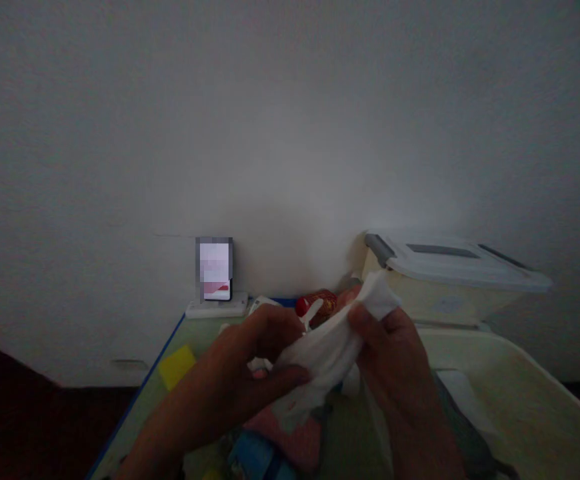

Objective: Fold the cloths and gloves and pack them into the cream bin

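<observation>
A thin white cloth (327,350) is stretched at a slant between my two hands, above the table. My left hand (265,353) grips its lower left part, thumb in front and fingers curled at the back. Higher up on the right, my right hand (390,347) pinches the cloth near its top corner, which sticks up past the thumb. A small white strip (313,312) shows beside my left fingertips; I cannot make out what it is. Below the cloth lie a pink piece (300,443) and a blue item (257,457), both partly covered.
A lit phone (215,270) stands on a white base by the wall. A yellow square (177,367) lies near the table's blue left edge. Red things (315,305) sit behind my hands. At right are a lidded box (445,293) and a pale tub (545,400) holding dark fabric.
</observation>
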`<state>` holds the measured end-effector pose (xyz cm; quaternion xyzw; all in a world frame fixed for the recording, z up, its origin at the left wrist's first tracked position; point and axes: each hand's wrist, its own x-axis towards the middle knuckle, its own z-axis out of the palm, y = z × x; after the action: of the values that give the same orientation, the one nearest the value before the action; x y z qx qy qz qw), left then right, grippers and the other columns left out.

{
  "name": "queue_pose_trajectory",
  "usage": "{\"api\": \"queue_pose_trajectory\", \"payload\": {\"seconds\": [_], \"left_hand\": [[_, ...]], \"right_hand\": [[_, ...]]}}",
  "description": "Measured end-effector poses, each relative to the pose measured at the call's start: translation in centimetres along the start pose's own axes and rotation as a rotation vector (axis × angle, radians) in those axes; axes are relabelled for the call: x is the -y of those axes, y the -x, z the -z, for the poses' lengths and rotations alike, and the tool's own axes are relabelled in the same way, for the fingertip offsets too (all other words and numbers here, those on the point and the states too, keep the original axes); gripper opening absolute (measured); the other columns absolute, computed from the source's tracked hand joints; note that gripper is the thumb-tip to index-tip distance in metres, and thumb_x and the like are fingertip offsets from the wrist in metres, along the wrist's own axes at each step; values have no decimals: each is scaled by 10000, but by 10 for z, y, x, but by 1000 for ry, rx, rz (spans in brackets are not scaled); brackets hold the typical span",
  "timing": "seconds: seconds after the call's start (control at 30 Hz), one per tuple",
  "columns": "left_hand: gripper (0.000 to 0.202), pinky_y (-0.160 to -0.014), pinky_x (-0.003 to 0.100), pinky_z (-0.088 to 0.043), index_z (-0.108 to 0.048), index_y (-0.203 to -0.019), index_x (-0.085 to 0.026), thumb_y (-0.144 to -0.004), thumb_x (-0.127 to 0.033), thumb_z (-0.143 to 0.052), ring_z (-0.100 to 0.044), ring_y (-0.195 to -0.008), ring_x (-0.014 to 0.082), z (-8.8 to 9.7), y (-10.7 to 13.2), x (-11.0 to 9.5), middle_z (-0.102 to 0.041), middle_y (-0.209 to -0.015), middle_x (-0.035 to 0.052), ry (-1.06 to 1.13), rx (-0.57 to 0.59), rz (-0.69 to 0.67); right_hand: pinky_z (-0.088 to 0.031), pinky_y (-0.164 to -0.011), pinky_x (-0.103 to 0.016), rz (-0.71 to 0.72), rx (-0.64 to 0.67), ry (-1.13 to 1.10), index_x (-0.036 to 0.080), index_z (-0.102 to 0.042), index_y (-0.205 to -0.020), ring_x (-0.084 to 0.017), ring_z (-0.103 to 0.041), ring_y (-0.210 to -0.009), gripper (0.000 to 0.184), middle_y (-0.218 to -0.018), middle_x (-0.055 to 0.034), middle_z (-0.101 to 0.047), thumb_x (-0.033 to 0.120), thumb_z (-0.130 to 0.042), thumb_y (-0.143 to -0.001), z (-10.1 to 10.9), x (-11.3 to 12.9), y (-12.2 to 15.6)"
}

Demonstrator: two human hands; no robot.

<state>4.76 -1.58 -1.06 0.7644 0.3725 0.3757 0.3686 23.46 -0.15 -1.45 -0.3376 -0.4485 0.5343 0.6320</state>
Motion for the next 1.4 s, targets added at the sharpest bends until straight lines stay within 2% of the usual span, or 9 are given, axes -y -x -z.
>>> {"api": "queue_pose_trajectory", "payload": {"seconds": [0.13, 0.3, 0.4, 0.6, 0.73, 0.83, 0.93, 1.13, 1.4], "left_hand": [[164, -651, 180, -510, -573, -945, -217, -802, -236, -651, -624, -733, 105, 2, -2, -3, -662, -840, -20, -57, -26, -14], [78, -593, 155, -471, -636, -893, -212, -848, -194, -575, -635, -642, 88, 6, -5, -8, -693, -744, -35, -148, -6, -45], [111, -591, 156, -466, -631, -881, -202, -876, -188, -521, -628, -616, 81, 7, -6, -8, -682, -703, -40, -151, 13, -15], [71, -667, 193, -486, -536, -950, -220, -909, -234, -481, -627, -773, 103, 3, -3, -1, -662, -865, -19, -111, -2, 26], [95, -750, 243, -498, -478, -1015, -238, -928, -248, -440, -605, -902, 129, 1, 1, -1, -626, -1022, 9, -74, -15, -29], [154, -797, 262, -489, -490, -1021, -246, -878, -261, -543, -590, -928, 140, 0, 2, -1, -611, -1036, 5, -132, -7, -73], [212, -780, 256, -492, -505, -1006, -245, -827, -260, -618, -597, -900, 140, -1, 0, 0, -623, -1015, -1, -167, -35, -79], [28, -640, 193, -464, -560, -863, -220, -845, -203, -573, -598, -712, 92, 2, -4, -3, -642, -786, -42, -257, -71, -117], [69, -576, 176, -435, -513, -857, -198, -902, -242, -484, -547, -647, 80, 3, -2, -7, -590, -747, -30, -189, -87, -42]], "right_hand": [[-465, -525, -178, 49, -157, -225, 199, -646, -717, -89, -557, -563, 248, -642, 39, -627, 348, -806, -599, -2, 11, -4], [-468, -507, -171, 53, -237, -276, 196, -647, -711, -83, -554, -547, 256, -636, 44, -620, 331, -818, -576, -1, 15, -7], [-471, -491, -162, 64, -225, -282, 196, -651, -716, -79, -554, -536, 251, -626, 47, -616, 333, -815, -584, 0, 14, -7], [-490, -509, -154, 13, -161, -299, 196, -656, -705, -74, -575, -537, 238, -618, 47, -628, 335, -814, -594, -4, 12, -4], [-477, -509, -169, -28, -91, -269, 198, -650, -709, -82, -566, -543, 228, -622, 37, -627, 352, -795, -623, -8, 6, -1], [-471, -528, -194, -78, -60, -252, 202, -649, -728, -100, -568, -572, 225, -649, 24, -634, 368, -776, -646, -9, 2, 0], [-465, -534, -193, -70, -89, -212, 200, -658, -720, -102, -568, -582, 229, -648, 24, -638, 359, -791, -624, -9, -1, 0], [-461, -547, -216, -80, -96, -125, 202, -675, -738, -114, -565, -582, 260, -641, 21, -644, 375, -805, -593, -8, -5, -1], [-463, -685, -284, -68, -109, -38, 199, -642, -803, -172, -600, -743, 281, -751, -4, -658, 392, -771, -645, -1, -3, -5]]}}
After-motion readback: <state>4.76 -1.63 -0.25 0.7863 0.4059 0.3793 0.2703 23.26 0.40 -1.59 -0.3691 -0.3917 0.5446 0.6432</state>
